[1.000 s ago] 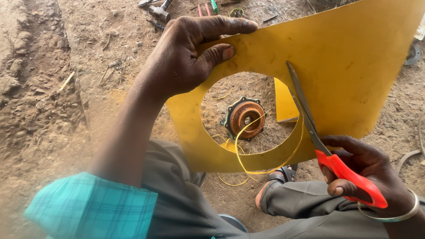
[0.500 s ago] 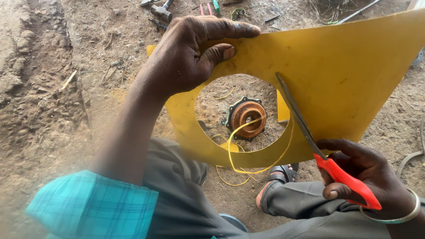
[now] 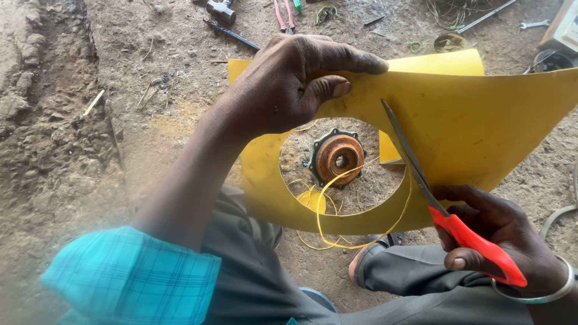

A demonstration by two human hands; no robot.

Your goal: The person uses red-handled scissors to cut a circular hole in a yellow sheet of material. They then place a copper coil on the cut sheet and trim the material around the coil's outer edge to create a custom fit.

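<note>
My left hand [image 3: 295, 84] grips the top edge of a stiff yellow sheet [image 3: 481, 126] with a large round hole cut in it. My right hand [image 3: 500, 241] holds red-handled scissors [image 3: 439, 204], their blades lying on the sheet at the hole's right rim. A thin yellow trimmed strip [image 3: 337, 210] curls down from the cut edge. Through the hole I see a rusty round metal hub [image 3: 337, 157] on the dirt ground.
Pliers with red handles [image 3: 283, 15], a hammer head [image 3: 220, 9], a spanner [image 3: 533, 25] and wire bits lie on the ground at the top. A small yellow offcut [image 3: 388, 150] sits beside the hub. My grey-trousered legs [image 3: 409, 283] are below.
The scissors have moved up and left along the hole's rim, and the trimmed yellow strip hangs longer. The left hand keeps its grip on the sheet.
</note>
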